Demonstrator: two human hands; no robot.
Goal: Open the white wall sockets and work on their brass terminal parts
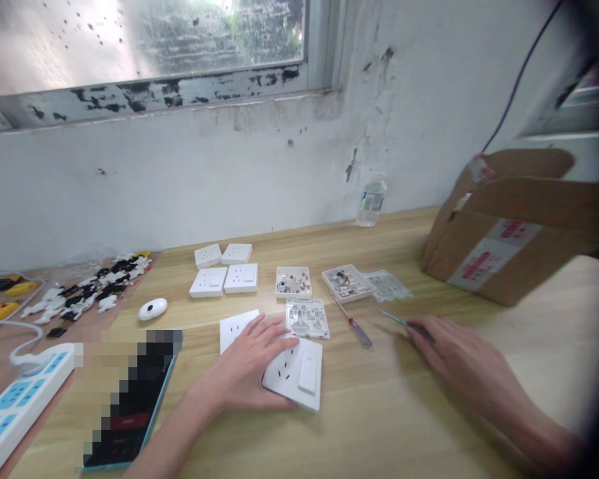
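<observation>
My left hand (252,366) lies on a white wall socket plate (299,376) near the table's front, fingers spread over its left half. Another white plate (232,327) shows just behind that hand. My right hand (454,356) rests on the table to the right, its fingers closed around a thin green-tipped tool (394,319) that points left. A red-handled screwdriver (355,326) lies between the hands. A clear socket back module (307,318) sits right behind the plate under my left hand.
Several white socket plates (224,269) and two small trays of metal parts (293,281) lie farther back. A cardboard box (524,226) stands at the right, a water bottle (370,203) by the wall. A phone (130,406), power strip (20,399) and black-and-white plugs (97,286) fill the left.
</observation>
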